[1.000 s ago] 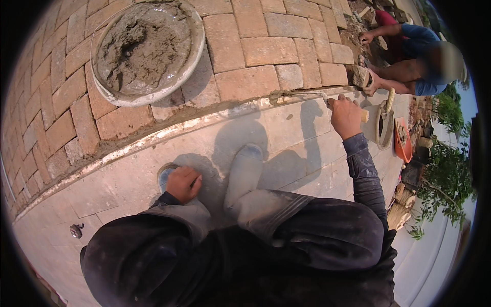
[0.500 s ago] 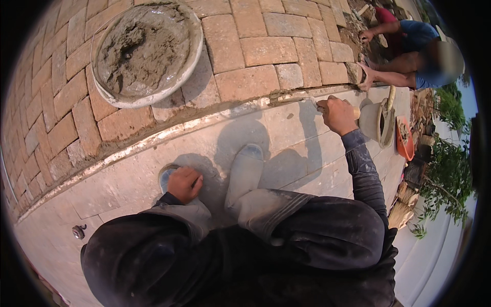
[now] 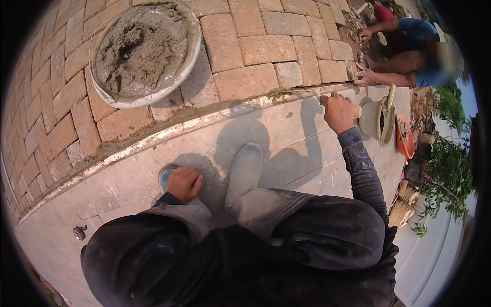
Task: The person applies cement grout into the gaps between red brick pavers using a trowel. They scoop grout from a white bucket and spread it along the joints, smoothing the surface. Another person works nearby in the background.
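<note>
My right hand (image 3: 339, 113) is wrapped round a trowel; the end of its pale handle (image 3: 357, 111) sticks out to the right of my fist. The thin blade points left along the mortar joint (image 3: 271, 97), where the brick paving (image 3: 245, 82) meets the smooth grey slabs (image 3: 92, 197). My left hand (image 3: 184, 184) is loosely closed over my left shin, above the boot, and nothing shows in it. A round pan of wet mortar (image 3: 171, 94) stands on the bricks at the upper left.
Right of my trowel hand stand a grey bucket (image 3: 369, 120) with a handle leaning out and an orange basin (image 3: 404, 143). A co-worker (image 3: 419, 51) crouches at the upper right, hands near the brick edge. A small round metal object (image 3: 79, 233) lies far left.
My right hand has shifted very slightly, and the trowel blade now shows as a thinner edge. The co-worker's nearer hand has moved a little. My left hand stays still.
</note>
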`<state>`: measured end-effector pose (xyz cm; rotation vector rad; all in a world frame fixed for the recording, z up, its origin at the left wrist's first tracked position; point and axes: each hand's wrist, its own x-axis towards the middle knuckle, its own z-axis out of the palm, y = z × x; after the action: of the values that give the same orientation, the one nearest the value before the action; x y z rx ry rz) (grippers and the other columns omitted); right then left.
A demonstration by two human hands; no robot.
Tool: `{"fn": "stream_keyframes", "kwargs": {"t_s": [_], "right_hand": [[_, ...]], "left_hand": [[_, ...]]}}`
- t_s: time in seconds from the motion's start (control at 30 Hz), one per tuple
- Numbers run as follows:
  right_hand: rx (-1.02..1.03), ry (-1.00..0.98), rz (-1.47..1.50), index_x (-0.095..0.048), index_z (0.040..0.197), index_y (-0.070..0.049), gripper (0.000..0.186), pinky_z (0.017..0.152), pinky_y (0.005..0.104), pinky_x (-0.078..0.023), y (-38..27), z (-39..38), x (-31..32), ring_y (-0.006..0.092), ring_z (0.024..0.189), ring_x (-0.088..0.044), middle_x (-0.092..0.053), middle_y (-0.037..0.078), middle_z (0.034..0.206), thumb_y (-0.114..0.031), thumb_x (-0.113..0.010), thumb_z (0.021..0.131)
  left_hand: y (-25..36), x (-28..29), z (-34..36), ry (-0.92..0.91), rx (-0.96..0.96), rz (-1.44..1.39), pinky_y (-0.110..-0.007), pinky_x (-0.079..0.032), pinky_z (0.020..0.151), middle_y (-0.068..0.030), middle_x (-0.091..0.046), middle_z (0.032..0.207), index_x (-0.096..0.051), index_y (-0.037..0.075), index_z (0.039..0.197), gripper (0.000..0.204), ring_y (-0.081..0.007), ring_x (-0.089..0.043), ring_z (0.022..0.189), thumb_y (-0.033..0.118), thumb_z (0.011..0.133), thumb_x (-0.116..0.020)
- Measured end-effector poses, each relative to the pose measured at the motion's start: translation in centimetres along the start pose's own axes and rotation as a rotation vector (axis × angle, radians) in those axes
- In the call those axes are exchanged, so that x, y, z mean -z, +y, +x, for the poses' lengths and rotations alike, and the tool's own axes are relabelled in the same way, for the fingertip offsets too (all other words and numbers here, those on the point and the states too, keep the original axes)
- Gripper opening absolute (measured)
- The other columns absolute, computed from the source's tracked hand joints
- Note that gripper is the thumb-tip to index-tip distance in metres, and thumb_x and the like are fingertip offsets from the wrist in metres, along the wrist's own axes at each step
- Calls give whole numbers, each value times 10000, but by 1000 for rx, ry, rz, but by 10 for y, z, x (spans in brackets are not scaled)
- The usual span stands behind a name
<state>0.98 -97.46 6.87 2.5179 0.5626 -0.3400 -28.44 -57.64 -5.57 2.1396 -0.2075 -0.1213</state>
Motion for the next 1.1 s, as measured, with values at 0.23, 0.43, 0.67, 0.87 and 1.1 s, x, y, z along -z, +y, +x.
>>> {"fn": "stream_keyframes", "kwargs": {"t_s": [0.23, 0.43, 0.67, 0.87, 1.1], "right_hand": [[-26, 15, 23, -748, 837, -174, 137, 784, 472, -511, 10, 5, 26, 297, 866, -707, -685, 105, 857, -117, -624, 825], [-24, 18, 17, -765, 892, -180, 167, 804, 470, -523, 6, 4, 8, 319, 851, -717, -700, 108, 901, -123, -619, 834], [-100, -26, 44, -772, 950, -186, 205, 818, 458, -533, 14, -7, 42, 302, 880, -722, -706, 115, 933, -123, -608, 844], [-58, -27, 36, -765, 942, -200, 197, 786, 446, -516, 6, -7, 22, 283, 877, -707, -692, 88, 901, -125, -608, 852], [-47, -17, 15, -761, 928, -193, 167, 788, 437, -502, -4, -6, 20, 270, 884, -703, -684, 87, 900, -133, -629, 847]], "left_hand": [[-3, -2, -5, -3, 2, 30, -453, -468, 641, -111, -598, 747, -650, 73, 818, 69, -337, -602, 714, 120, 840, -697], [-1, -1, -4, 7, 11, -11, -456, -448, 628, -118, -612, 755, -665, 76, 823, 57, -354, -594, 700, 120, 842, -697], [-1, 1, -1, -16, -8, 18, -448, -466, 640, -104, -597, 761, -657, 74, 825, 56, -331, -602, 714, 114, 841, -693], [2, 2, 0, -5, -3, 5, -454, -439, 613, -118, -595, 735, -654, 74, 810, 65, -349, -578, 680, 109, 838, -700], [1, 0, -2, 0, -9, 16, -448, -459, 622, -107, -593, 754, -653, 74, 820, 63, -338, -590, 694, 115, 839, -697]]}}
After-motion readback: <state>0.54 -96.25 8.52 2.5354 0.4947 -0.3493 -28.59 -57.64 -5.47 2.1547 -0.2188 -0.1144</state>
